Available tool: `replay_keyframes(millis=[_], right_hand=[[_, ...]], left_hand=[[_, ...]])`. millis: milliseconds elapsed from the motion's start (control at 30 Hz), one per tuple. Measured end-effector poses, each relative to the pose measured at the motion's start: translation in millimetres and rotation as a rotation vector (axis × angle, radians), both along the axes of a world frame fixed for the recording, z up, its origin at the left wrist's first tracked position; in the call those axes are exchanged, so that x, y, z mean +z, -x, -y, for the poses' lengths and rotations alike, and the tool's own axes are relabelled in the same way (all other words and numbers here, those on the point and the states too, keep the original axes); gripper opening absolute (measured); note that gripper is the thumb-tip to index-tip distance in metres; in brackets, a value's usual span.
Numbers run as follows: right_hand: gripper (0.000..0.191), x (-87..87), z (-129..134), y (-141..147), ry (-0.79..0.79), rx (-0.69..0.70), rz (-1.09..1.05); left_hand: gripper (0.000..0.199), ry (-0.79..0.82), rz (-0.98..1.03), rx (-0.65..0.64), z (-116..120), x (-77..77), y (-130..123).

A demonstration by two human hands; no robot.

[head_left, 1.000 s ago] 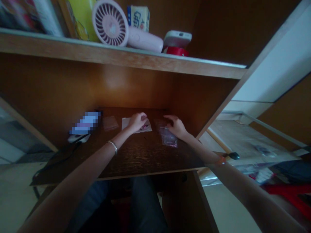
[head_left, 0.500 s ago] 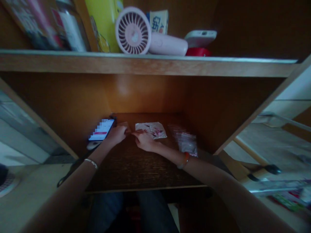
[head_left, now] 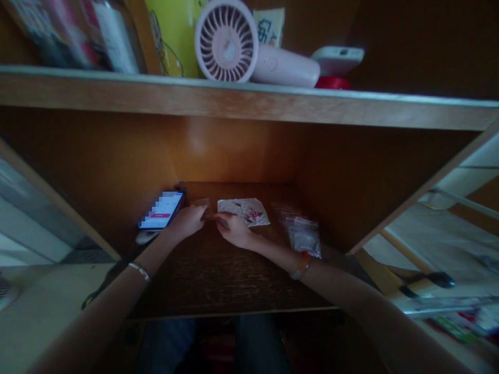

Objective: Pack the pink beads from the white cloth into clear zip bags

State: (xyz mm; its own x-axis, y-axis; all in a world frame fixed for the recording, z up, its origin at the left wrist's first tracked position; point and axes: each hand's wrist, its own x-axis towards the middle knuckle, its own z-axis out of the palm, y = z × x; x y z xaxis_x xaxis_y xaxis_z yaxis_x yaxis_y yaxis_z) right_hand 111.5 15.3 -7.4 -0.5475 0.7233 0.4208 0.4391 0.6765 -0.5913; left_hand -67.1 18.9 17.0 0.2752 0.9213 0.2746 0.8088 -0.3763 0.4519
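My left hand (head_left: 191, 219) and my right hand (head_left: 235, 228) meet over the dark wooden desktop (head_left: 226, 275), fingers pinched close together. Whatever small thing lies between the fingertips is too dim and blurred to name. Just behind the left fingers shows a see-through plastic piece (head_left: 200, 201), perhaps a small bag; I cannot tell whether it is held. A creased white sheet with a pink flower pattern (head_left: 244, 210) lies flat behind my right hand. Several clear zip bags (head_left: 304, 234) lie overlapping to the right, beyond my right wrist.
A lit phone (head_left: 161, 210) leans at the left wall of the nook, with a pale object (head_left: 146, 237) under it. The shelf edge (head_left: 249, 104) crosses above, bearing a pink handheld fan (head_left: 228, 44), a small box (head_left: 268, 26) and a white device (head_left: 338, 57).
The view has shifted slightly, so the shelf items look larger and farther right. Both hands keep close together, with the right fingers now curled a little more.
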Motion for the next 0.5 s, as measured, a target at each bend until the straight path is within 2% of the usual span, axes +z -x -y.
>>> replay_keyframes(millis=[133, 267, 400, 500], right_hand=[[0.029, -9.6, 7.2, -4.6, -0.018, -0.051, -0.085], [0.028, -13.5, 13.9, -9.2, -0.019, -0.063, -0.135], [0.027, -14.1, 14.5, -12.1, -0.04, -0.063, -0.192], [0.024, -15.9, 12.8, -13.3, -0.021, -0.071, -0.243]], left_hand=[[0.025, -0.015, -0.194, 0.048, -2.0, -0.3, 3.7], [0.029, -0.013, -0.264, 0.035, -1.1, 4.4, 5.2], [0.032, 0.002, -0.34, 0.099, 4.2, 11.5, 3.4], [0.027, -0.009, -0.339, 0.121, 6.8, 15.6, 2.3]])
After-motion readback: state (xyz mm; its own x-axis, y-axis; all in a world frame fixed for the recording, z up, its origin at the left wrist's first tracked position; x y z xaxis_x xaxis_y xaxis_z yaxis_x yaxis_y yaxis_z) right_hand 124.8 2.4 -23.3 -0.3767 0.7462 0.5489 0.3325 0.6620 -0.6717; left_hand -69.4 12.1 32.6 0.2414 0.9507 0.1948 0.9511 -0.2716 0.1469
